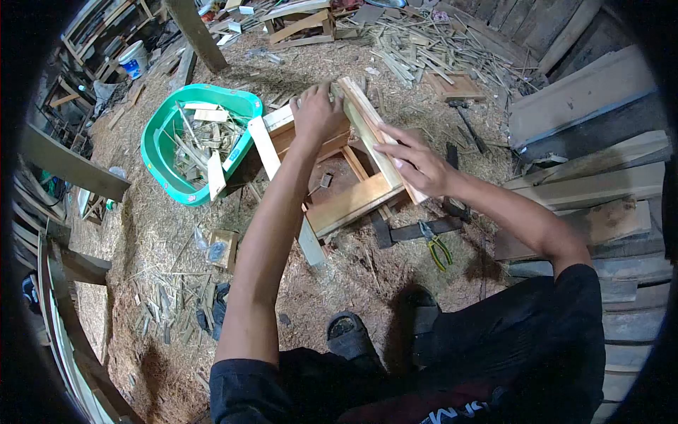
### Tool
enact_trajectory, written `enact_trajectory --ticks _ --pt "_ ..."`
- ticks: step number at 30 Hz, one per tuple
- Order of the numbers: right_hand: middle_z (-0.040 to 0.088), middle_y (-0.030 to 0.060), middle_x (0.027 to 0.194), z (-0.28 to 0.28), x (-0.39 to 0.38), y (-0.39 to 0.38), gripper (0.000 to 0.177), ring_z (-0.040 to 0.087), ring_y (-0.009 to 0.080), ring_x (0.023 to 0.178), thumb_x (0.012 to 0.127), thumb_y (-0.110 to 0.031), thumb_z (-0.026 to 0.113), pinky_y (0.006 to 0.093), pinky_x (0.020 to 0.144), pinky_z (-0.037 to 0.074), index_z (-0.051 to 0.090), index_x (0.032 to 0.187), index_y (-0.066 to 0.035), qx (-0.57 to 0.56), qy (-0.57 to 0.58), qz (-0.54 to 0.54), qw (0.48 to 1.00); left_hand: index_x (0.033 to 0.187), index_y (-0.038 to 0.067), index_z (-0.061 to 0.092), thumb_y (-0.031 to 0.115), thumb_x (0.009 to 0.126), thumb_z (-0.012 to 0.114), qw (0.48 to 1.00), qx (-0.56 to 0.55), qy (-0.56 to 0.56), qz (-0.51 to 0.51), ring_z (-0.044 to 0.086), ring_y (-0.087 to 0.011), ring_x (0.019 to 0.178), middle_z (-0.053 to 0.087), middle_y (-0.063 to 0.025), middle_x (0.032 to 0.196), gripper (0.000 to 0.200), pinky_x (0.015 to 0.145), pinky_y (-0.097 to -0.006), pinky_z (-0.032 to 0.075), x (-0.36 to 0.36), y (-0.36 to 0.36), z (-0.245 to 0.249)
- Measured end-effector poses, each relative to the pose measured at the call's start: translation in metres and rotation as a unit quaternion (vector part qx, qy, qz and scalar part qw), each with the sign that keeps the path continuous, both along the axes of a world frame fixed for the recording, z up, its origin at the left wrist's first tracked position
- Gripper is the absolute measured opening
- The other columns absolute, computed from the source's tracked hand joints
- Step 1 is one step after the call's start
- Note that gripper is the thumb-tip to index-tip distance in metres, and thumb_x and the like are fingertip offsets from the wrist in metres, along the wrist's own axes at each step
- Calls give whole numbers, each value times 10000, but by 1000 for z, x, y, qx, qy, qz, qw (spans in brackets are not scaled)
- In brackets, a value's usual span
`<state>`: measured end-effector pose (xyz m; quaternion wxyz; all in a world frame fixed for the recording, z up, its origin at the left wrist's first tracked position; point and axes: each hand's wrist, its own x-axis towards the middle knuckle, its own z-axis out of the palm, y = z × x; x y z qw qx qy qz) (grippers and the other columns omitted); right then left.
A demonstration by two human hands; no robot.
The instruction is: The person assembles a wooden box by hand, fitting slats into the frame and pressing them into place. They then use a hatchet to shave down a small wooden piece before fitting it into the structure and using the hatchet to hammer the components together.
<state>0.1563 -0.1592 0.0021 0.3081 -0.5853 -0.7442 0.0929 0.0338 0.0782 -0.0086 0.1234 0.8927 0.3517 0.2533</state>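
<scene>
A box-like wooden frame [357, 201] of light boards stands tilted on the ground in front of me. My left hand [318, 113] grips its far side, fingers bent over the edge and partly hidden. A pale wooden board [367, 127] runs along the frame's right side. My right hand [420, 164] holds this board, its fingers laid across the top face; their undersides are hidden. On the frame's left side, a white-faced strip [264, 147] slants down to the ground. Pliers [436, 247] with yellow-green handles lie close to the near right corner, beside a dark flat bar [424, 231].
A green plastic tub [148, 152] with wood scraps stands left of the frame. Wooden posts [194, 35] rise at the left and back. Offcuts [424, 53] are heaped at the back. Planks [593, 177] line the right side. Sandals [346, 332] show on my feet.
</scene>
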Motion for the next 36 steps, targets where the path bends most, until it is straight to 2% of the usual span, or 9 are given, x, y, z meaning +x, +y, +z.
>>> enact_trajectory --ticks 1,2,5,6,12,18,21,30,36 --pt "334 209 1539 2 1 4 430 368 355 1405 933 -176 505 419 1161 302 565 1327 -15 -15 14 -12 1000 1368 96 519 400 937 534 1000 -6 7 5 502 -309 1276 584 -155 1305 528 1110 -582 246 4 7 -1" --pt "331 203 1543 -3 6 9 459 329 346 1420 938 -214 501 466 1159 260 544 1362 -43 -25 30 -5 999 1362 110 525 424 924 533 1000 -15 20 2 524 -325 1259 594 -160 1298 539 1096 -593 267 7 14 -3" --pt "357 203 1530 -12 14 21 438 359 343 1418 918 -197 557 419 1156 309 571 1321 -27 -1 58 5 998 1358 125 530 444 913 533 998 -55 44 -8 534 -335 1251 598 -169 1295 547 1090 -607 269 12 31 -7" --pt "351 202 1534 -13 16 25 430 350 344 1424 915 -189 563 414 1161 304 586 1321 -50 -9 73 9 997 1351 149 540 466 914 522 999 -46 21 -13 540 -346 1245 600 -173 1295 540 1083 -618 271 12 33 -10" --pt "323 203 1542 -16 24 35 392 320 371 1431 925 -162 535 461 1163 282 638 1292 -71 -20 95 35 995 1362 172 541 481 925 504 995 -80 61 -18 532 -358 1257 593 -174 1316 537 1089 -628 257 20 47 -11" --pt "309 173 1550 -14 25 38 415 304 352 1439 869 -96 529 471 1177 251 683 1253 -136 -22 85 65 994 1381 172 529 487 928 507 994 -86 61 -13 513 -353 1281 581 -163 1344 552 1107 -620 239 20 47 -13" --pt "304 177 1551 -15 26 39 434 294 354 1444 842 -74 529 478 1182 236 691 1240 -134 -20 97 70 993 1380 173 530 488 929 509 994 -91 65 -12 504 -350 1293 578 -157 1352 551 1111 -615 235 20 47 -12" --pt "337 179 1534 -14 27 39 356 303 360 1440 834 -117 569 479 1173 252 736 1149 -122 3 97 96 991 1376 174 533 479 923 525 991 -107 75 -13 491 -349 1305 570 -162 1359 546 1108 -606 235 19 45 -6" --pt "321 178 1541 -12 25 40 352 303 361 1438 849 -233 645 485 1175 247 726 1171 -117 -3 108 104 989 1380 177 526 460 911 538 994 -90 61 -13 496 -362 1295 572 -178 1349 548 1103 -607 236 19 46 -10"
